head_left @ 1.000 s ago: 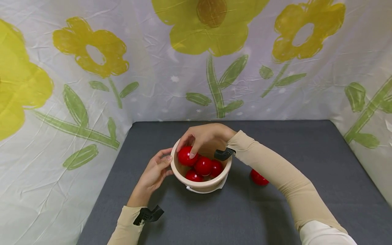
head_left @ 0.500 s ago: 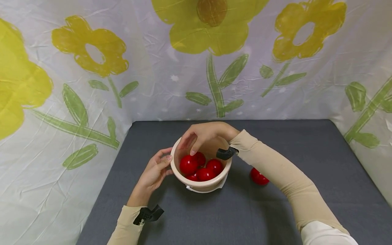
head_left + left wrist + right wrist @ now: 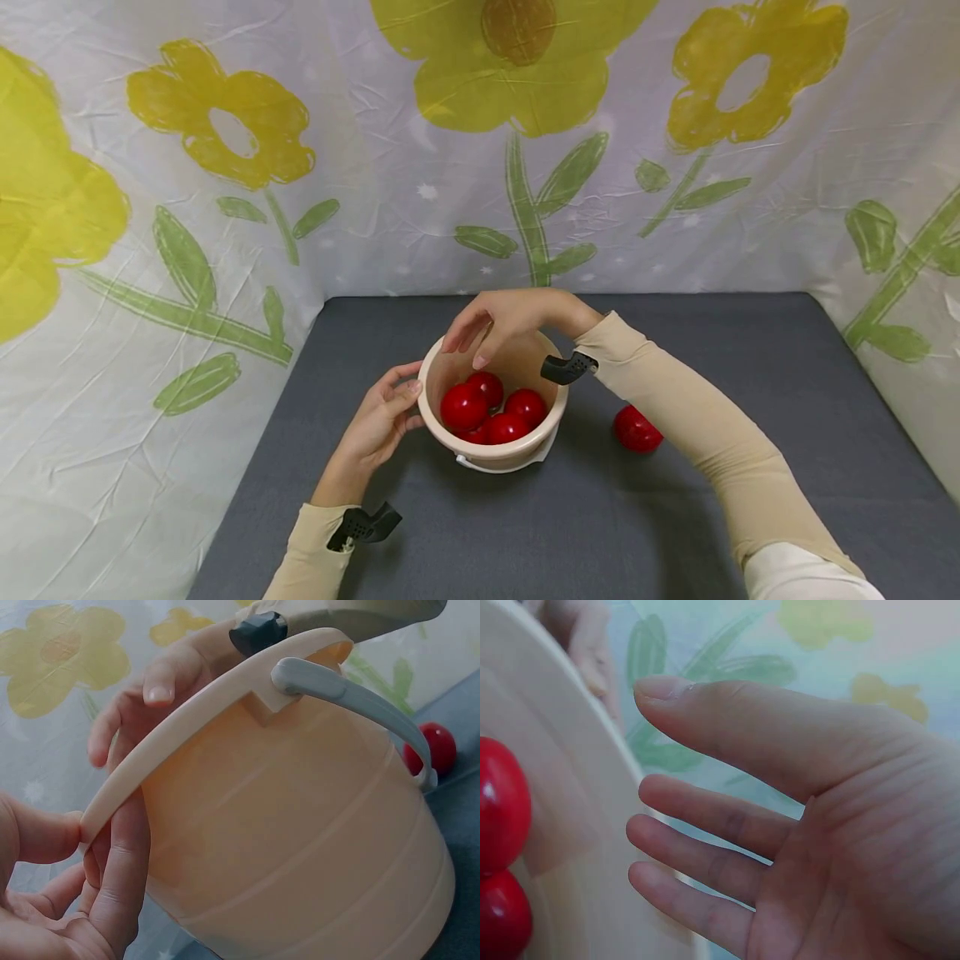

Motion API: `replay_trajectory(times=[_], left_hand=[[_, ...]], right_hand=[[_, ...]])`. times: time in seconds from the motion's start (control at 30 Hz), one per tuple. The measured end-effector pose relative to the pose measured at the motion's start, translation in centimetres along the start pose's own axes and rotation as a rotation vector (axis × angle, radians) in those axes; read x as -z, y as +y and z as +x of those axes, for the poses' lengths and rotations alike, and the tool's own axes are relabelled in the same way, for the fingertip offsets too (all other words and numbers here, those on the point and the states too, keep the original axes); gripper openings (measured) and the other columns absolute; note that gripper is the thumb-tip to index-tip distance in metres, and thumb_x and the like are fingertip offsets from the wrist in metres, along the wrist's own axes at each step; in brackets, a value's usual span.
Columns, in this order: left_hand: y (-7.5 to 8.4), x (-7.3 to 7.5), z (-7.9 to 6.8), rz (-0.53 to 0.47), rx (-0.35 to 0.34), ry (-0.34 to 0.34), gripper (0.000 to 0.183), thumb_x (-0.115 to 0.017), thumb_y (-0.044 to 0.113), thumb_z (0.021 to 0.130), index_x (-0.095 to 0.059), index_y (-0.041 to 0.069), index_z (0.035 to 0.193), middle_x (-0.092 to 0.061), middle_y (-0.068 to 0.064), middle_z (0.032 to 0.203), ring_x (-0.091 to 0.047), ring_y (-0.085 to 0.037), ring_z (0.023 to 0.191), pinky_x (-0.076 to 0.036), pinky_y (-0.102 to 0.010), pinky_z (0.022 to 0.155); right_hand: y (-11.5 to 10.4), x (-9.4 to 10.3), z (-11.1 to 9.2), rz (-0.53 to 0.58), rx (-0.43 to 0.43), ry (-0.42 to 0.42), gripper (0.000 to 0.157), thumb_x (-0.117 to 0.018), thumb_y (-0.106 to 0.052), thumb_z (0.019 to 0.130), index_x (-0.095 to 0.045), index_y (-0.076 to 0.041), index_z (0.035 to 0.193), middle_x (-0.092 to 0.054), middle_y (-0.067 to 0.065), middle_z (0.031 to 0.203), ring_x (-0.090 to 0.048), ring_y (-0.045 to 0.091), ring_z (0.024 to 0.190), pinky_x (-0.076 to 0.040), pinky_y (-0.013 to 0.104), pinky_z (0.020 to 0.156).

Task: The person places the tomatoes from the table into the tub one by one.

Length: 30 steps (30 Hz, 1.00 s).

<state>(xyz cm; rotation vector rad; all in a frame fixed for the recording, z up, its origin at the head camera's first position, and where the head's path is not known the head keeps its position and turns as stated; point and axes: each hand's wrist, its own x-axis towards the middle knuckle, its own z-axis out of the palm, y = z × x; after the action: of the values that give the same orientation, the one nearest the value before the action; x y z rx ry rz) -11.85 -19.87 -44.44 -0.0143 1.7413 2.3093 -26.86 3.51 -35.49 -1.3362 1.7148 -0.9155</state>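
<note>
A cream bucket (image 3: 498, 456) with a pale handle (image 3: 352, 697) stands tilted toward me on the dark table. My left hand (image 3: 382, 417) pinches its rim on the left side, thumb on the outer edge and fingers beneath, as the left wrist view shows. Several shiny red, apple-like balls (image 3: 463, 407) lie inside at the bottom. Over the far part of the opening hovers my right hand (image 3: 498, 321), fingers spread loosely with nothing between them. In the right wrist view its palm and fingers are bare beside the bucket's rim (image 3: 592, 705).
Another red apple-like ball (image 3: 637, 429) rests on the table (image 3: 570, 525) to the right of the bucket, partly covered by my right forearm. A flower-print cloth (image 3: 375, 208) hangs behind the table and along its sides.
My right hand has let go of a red apple-like ball, which now lies among the others in the bucket. The hand has risen and shifted right; the left hand has stayed on the rim.
</note>
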Motion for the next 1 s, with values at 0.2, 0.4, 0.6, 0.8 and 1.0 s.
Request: replay_trajectory(times=[0.2, 0.4, 0.6, 0.8, 1.0], left_hand=[[0.0, 0.0, 0.0, 0.004, -0.002, 0.008, 0.042, -0.049, 0.004, 0.102, -0.033, 0.002, 0.141, -0.066, 0.003, 0.103, -0.067, -0.008, 0.087, -0.059, -0.022, 0.065], [0.0, 0.0, 0.0, 0.012, 0.000, 0.011, 0.044, -0.049, 0.003, 0.102, -0.032, 0.000, 0.143, -0.067, 0.003, 0.105, -0.067, -0.009, 0.088, -0.060, -0.024, 0.066], [-0.1, -0.1, 0.1, 0.018, -0.001, 0.005, 0.046, -0.049, 0.004, 0.102, -0.030, -0.001, 0.144, -0.066, 0.002, 0.106, -0.067, -0.009, 0.088, -0.059, -0.023, 0.066], [-0.1, -0.1, 0.1, 0.024, 0.003, 0.009, 0.046, -0.049, 0.004, 0.102, -0.030, 0.000, 0.144, -0.066, 0.003, 0.105, -0.067, -0.008, 0.088, -0.059, -0.023, 0.066], [0.0, 0.0, 0.1, 0.050, -0.001, 0.016, 0.047, -0.050, 0.005, 0.102, -0.031, -0.001, 0.144, -0.066, 0.004, 0.105, -0.066, -0.007, 0.088, -0.059, -0.022, 0.066]], right_hand=[[-0.4, 0.8, -2.3, -0.008, 0.005, 0.051, 0.048, -0.075, -0.011, 0.087, -0.060, -0.001, 0.132, -0.059, 0.023, 0.137, -0.055, 0.038, 0.129, -0.049, 0.047, 0.107], [-0.7, 1.6, -5.5, 0.006, -0.011, 0.131, 0.048, -0.074, -0.007, 0.087, -0.060, -0.002, 0.133, -0.060, 0.019, 0.136, -0.055, 0.038, 0.129, -0.050, 0.047, 0.105], [-0.2, 1.9, -9.7, 0.064, -0.064, 0.241, 0.053, -0.075, -0.009, 0.087, -0.057, 0.000, 0.135, -0.055, 0.021, 0.142, -0.055, 0.035, 0.130, -0.056, 0.038, 0.098], [1.8, 0.8, -14.5, 0.073, -0.158, 0.349, 0.055, -0.077, -0.013, 0.086, -0.057, -0.005, 0.137, -0.054, 0.019, 0.144, -0.055, 0.029, 0.131, -0.051, 0.046, 0.104], [5.2, -1.3, -18.2, 0.100, -0.215, 0.385, 0.055, -0.075, -0.013, 0.087, -0.055, -0.004, 0.138, -0.052, 0.022, 0.145, -0.059, 0.014, 0.127, -0.054, 0.034, 0.099]])
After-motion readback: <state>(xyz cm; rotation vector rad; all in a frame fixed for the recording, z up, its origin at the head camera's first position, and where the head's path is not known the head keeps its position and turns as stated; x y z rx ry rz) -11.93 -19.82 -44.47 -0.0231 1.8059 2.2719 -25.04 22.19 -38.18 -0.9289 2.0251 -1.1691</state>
